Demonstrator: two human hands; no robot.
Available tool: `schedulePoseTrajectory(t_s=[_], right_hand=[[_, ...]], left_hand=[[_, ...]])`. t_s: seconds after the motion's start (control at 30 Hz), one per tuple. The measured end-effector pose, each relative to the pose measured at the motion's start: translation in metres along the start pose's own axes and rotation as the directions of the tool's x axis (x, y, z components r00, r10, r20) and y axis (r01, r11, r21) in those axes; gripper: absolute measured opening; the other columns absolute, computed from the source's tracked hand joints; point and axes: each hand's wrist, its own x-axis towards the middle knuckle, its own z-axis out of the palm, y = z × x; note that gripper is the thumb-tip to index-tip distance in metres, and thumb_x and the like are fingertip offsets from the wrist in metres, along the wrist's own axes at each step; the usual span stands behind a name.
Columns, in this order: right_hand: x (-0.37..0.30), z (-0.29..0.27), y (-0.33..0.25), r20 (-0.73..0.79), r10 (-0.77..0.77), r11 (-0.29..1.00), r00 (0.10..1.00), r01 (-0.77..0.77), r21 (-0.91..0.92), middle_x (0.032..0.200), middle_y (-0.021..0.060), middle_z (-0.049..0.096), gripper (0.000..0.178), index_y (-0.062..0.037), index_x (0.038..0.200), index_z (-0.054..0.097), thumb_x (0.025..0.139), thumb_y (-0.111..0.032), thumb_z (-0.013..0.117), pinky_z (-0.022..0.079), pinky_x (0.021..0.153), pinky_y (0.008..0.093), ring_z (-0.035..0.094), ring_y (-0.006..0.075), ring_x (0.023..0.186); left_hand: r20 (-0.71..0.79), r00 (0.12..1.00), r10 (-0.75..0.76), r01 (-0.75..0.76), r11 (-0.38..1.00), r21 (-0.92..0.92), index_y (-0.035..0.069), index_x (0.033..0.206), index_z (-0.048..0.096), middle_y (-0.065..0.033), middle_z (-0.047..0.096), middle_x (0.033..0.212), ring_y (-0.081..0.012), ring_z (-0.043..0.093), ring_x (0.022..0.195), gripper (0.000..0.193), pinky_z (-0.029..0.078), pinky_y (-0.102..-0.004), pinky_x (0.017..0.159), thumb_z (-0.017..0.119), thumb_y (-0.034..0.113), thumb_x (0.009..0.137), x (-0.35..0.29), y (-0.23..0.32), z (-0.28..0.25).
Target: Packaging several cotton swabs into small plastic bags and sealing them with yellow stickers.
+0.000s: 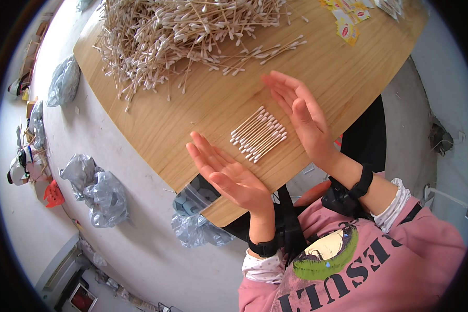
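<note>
A flat row of cotton swabs (258,134) with wooden sticks and white tips lies side by side on the wooden table (161,140), between my two hands. My left hand (229,174) is at the row's left, palm turned toward it, fingers stretched out and holding nothing. On the other side, my right hand (304,117) faces the row with its fingers extended, also holding nothing; its fingertips are slightly blurred. Both hands appear apart from the swabs. Farther off, a big loose heap of cotton swabs (177,36) covers the far left of the table.
Small yellow and white packets (347,31) lie at the table's far right, near a stack of white items (390,7). Crumpled plastic bags (106,197) rest on the floor at left. Another clear bag (200,229) hangs by the near table edge.
</note>
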Motion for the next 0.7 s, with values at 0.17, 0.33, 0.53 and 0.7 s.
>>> schedulePoseTrajectory(t_s=[0.17,0.33,0.53,0.7], right_hand=[[-0.001,0.020,0.007,0.053,0.021,0.999,0.998,-0.023,0.036,0.151,0.0211,0.039,0.077,0.0028,0.148,0.033,0.101,-0.056,0.046,0.022,0.121,0.0406,0.032,0.0287,0.145],[0.010,0.008,0.005,0.027,-0.048,0.999,0.999,0.048,0.004,0.150,0.0201,0.041,0.076,0.0025,0.148,0.034,0.101,-0.057,0.045,0.024,0.120,0.0394,0.035,0.0275,0.144],[0.007,0.018,0.008,0.107,0.004,1.000,0.994,-0.007,0.026,0.148,0.0207,0.043,0.077,0.0034,0.146,0.035,0.101,-0.057,0.045,0.028,0.118,0.0387,0.038,0.0270,0.142],[0.012,-0.011,-0.001,0.000,-0.062,0.997,0.998,0.061,-0.046,0.145,0.0197,0.048,0.073,0.0041,0.144,0.039,0.102,-0.056,0.043,0.031,0.117,0.0390,0.043,0.0258,0.139]], left_hand=[[0.048,0.999,-0.013,0.013,1.000,0.006,0.006,0.156,0.023,-0.0133,0.027,0.161,-0.0247,0.019,0.151,0.067,0.010,-0.0395,0.124,0.029,0.051,0.107,0.001,-0.002,0.008],[0.003,1.000,-0.023,0.023,0.999,-0.034,0.006,0.156,0.023,-0.0150,0.027,0.161,-0.0247,0.019,0.151,0.070,0.010,-0.0390,0.124,0.028,0.055,0.106,0.008,0.000,0.003],[0.060,0.996,-0.059,0.061,0.998,-0.029,0.006,0.156,0.022,-0.0159,0.025,0.162,-0.0255,0.018,0.152,0.072,0.009,-0.0397,0.124,0.027,0.056,0.105,0.006,-0.001,0.009],[0.318,0.947,0.046,-0.208,0.844,0.495,0.001,0.157,0.018,-0.0202,0.018,0.163,-0.0332,0.012,0.153,0.078,0.003,-0.0465,0.123,0.037,0.054,0.103,0.000,0.006,-0.006]])
